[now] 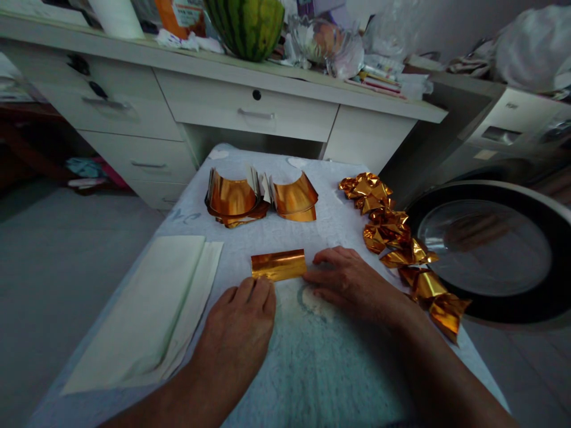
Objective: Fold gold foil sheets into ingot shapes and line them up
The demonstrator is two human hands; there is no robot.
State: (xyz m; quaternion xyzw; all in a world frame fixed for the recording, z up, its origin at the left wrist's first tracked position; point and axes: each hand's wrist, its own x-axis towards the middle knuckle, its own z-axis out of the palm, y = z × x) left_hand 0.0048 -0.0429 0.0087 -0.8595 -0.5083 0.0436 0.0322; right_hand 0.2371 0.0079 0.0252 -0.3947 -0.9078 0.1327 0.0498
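A small rolled or folded piece of gold foil paper (280, 264) lies crosswise on the cloth-covered table. At its near left edge is my left hand (245, 315), with the fingers bent close together and their tips pressed onto the foil. My right hand (345, 276) reaches in from the right with its fingers apart, one fingertip at the right end of the foil. Beyond my hands stand two stacks of curved gold foil sheets (232, 196) with pale backs. Folded shiny gold foil pieces (386, 226) lie in a row along the right side.
White paper sheets (147, 297) lie on the left of the patterned tablecloth (285, 380). A white drawer cabinet (214, 101) stands behind, with a watermelon (247, 27) and clutter on top. At right, a washing machine's open round door (486, 246) is beside the table.
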